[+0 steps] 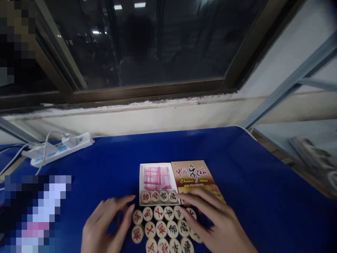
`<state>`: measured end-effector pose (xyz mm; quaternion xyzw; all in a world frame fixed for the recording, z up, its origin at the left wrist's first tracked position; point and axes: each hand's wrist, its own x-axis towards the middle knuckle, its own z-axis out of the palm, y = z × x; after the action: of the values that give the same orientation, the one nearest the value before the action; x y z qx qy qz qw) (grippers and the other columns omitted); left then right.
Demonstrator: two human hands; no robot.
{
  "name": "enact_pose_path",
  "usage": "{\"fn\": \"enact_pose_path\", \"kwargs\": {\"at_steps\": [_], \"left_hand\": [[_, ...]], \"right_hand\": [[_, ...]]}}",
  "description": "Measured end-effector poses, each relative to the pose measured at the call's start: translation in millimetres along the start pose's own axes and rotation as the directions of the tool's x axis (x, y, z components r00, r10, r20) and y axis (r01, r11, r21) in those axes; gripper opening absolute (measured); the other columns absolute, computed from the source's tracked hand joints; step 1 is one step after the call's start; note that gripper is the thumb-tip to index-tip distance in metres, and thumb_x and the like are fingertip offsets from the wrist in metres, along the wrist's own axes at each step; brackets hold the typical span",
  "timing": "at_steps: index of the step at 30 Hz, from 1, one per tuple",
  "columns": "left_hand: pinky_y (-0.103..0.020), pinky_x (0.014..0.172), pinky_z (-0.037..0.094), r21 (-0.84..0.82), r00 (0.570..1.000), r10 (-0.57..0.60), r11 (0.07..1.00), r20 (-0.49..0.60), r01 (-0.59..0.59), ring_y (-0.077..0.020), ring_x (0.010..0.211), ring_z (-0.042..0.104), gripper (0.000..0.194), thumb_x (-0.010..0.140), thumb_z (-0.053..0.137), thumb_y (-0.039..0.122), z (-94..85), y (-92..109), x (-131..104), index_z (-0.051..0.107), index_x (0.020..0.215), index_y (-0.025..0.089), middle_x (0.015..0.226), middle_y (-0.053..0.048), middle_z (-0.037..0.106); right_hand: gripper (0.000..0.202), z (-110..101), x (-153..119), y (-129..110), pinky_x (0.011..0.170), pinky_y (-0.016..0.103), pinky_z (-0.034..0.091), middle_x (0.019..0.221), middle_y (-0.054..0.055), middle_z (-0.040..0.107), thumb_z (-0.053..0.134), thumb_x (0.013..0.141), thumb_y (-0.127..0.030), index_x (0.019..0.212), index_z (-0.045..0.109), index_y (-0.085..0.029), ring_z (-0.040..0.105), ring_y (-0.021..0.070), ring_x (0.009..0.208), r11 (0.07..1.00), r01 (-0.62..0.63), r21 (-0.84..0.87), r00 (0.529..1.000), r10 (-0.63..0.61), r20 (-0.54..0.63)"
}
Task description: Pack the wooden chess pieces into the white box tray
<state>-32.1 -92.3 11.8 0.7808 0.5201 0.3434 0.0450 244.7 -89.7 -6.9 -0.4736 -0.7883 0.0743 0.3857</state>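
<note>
The near wall of a white rectangular box (141,177) is seemingly aligning four round cream discs (163,196); the left hand (98,223) is hovering empty, fingertips narrowly parted, the right hand's (221,218) grip unclear.

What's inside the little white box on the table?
The white box holds a folded, red-lined sheet and, along its near side, four round pieces: two with red characters, two with black. Anything beneath them is covered.
</note>
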Motion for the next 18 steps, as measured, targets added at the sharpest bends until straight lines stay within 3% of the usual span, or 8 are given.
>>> {"fn": "enact_pose_path", "kwargs": {"at_steps": [2,4,8,13,18], "left_hand": [[-0.027,0.065,0.051,-0.05,0.979,0.144,0.989,0.143,-0.138,-0.0119,0.057,0.064,0.019,0.098,0.056,0.026,3.1,-2,30,0.069,0.112,0.029,0.069,0.006,0.068],[-0.03,0.07,0.05,-0.066,0.926,0.24,0.971,0.291,-0.231,-0.0133,0.056,0.065,0.017,0.099,0.056,0.027,9.3,-4,57,0.071,0.108,0.029,0.071,0.005,0.071],[-0.031,0.065,0.045,-0.02,0.822,0.283,0.949,0.494,-0.314,-0.0161,0.058,0.066,0.004,0.089,0.069,0.023,22.0,-6,91,0.073,0.088,0.024,0.07,0.004,0.073],[-0.031,0.069,0.045,-0.126,0.749,0.311,0.947,0.585,-0.294,-0.0192,0.076,0.073,0.014,0.082,0.079,0.027,29.8,-7,94,0.072,0.094,0.025,0.086,0.003,0.077],[-0.032,0.068,0.044,-0.156,0.746,0.335,0.94,0.576,-0.302,-0.0184,0.073,0.072,0.01,0.086,0.072,0.021,34.8,-6,88,0.071,0.095,0.024,0.083,0.003,0.076]], "right_hand": [[0.027,1,26,5,0.072,0.027,0.057,0.098,0.001,0.069,0.054,0.097,-0.02,0.119,0.067,-0.028,0.069,0.0138,0.088,0.998,0.017,0.067,0.978,-0.031,0.209],[0.023,4,49,12,0.073,0.029,0.054,0.097,0.0,0.068,0.059,0.095,-0.019,0.112,0.071,-0.028,0.068,0.0151,0.089,0.997,0.014,0.079,0.934,-0.041,0.354],[0.02,11,75,25,0.081,0.034,0.05,0.098,-0.001,0.069,0.079,0.08,-0.021,0.099,0.075,-0.028,0.066,0.0188,0.095,0.994,-0.03,0.105,0.819,-0.036,0.572],[0.021,16,81,31,0.083,0.035,0.047,0.096,-0.001,0.068,0.081,0.079,-0.027,0.099,0.075,-0.03,0.063,0.0199,0.096,0.989,-0.051,0.141,0.795,-0.045,0.605],[0.02,17,75,29,0.081,0.034,0.046,0.096,-0.001,0.068,0.078,0.08,-0.02,0.098,0.074,-0.029,0.064,0.0186,0.095,0.987,-0.061,0.147,0.823,-0.033,0.568]]}}
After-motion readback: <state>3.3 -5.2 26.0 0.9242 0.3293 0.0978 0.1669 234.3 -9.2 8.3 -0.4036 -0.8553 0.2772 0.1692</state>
